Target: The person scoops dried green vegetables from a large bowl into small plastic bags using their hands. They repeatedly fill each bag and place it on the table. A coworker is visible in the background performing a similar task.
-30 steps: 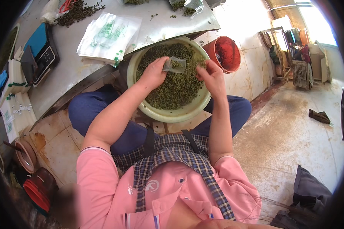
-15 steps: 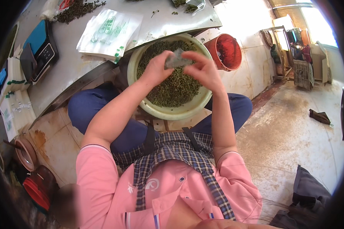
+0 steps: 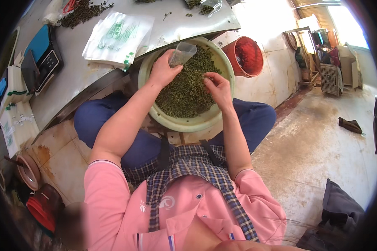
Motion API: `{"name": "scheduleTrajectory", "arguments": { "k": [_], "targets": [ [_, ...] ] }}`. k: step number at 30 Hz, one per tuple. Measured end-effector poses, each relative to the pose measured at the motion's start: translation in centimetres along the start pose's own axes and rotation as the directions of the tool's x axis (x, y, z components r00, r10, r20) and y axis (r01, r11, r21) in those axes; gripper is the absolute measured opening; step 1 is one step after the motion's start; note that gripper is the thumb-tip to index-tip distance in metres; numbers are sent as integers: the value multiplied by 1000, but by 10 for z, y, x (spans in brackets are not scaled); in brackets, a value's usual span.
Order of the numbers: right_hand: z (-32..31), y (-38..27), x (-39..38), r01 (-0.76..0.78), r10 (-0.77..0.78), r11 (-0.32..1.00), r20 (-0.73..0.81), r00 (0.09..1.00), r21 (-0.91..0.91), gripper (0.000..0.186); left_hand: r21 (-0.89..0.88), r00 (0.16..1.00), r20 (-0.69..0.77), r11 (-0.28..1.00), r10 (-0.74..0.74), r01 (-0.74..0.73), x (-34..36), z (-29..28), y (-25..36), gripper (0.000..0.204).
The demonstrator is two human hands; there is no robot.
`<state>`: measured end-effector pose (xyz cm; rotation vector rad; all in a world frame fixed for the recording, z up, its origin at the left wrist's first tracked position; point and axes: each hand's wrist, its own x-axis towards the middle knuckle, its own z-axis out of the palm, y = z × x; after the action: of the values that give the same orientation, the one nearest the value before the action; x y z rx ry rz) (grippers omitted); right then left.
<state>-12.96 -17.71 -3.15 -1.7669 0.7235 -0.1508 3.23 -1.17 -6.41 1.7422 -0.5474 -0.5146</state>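
Observation:
My left hand (image 3: 165, 71) is closed on a small clear plastic bag (image 3: 183, 53), its wide mouth tilted up and to the right. Below it stands a large pale green basin (image 3: 184, 125) full of small green berries (image 3: 186, 98), possibly green peppercorns, with darker bits among them. Over the basin's right side hovers my right hand (image 3: 218, 88), thumb and fingertips pinched together. Whatever sits in that pinch is too small to make out. How much the bag contains is hard to see.
A metal table (image 3: 163, 33) bears a stack of printed plastic bags (image 3: 117, 37), a scale (image 3: 46, 58) and dark dried berries (image 3: 83, 12). Beside the basin stands a red bucket (image 3: 244, 56). More bags (image 3: 16, 121) are piled at the left, near a tape roll (image 3: 28, 169).
Both hands were together at the bag. My left hand has drawn left with it, opening its mouth; my right hand has let go, moved down and closed its fingers.

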Motion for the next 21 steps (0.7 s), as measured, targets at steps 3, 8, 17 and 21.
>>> {"name": "scheduleTrajectory", "arguments": {
  "k": [3,8,17,21],
  "targets": [
    [-20,-41,5,204,-217,966,-72,974,-158,19,43,998,64,999,-11,8,-4,0,11,49],
    [-12,-114,8,430,-523,609,69,849,-667,23,71,992,102,995,68,-75,-9,6,4,53],
    [-7,-143,16,306,-106,755,352,930,-580,38,-11,993,93,997,76,-76,-11,3,22,53],
    [-3,-121,21,486,-130,620,530,838,-616,42,-45,981,153,993,115,-110,-12,6,32,53]
  ]
}}
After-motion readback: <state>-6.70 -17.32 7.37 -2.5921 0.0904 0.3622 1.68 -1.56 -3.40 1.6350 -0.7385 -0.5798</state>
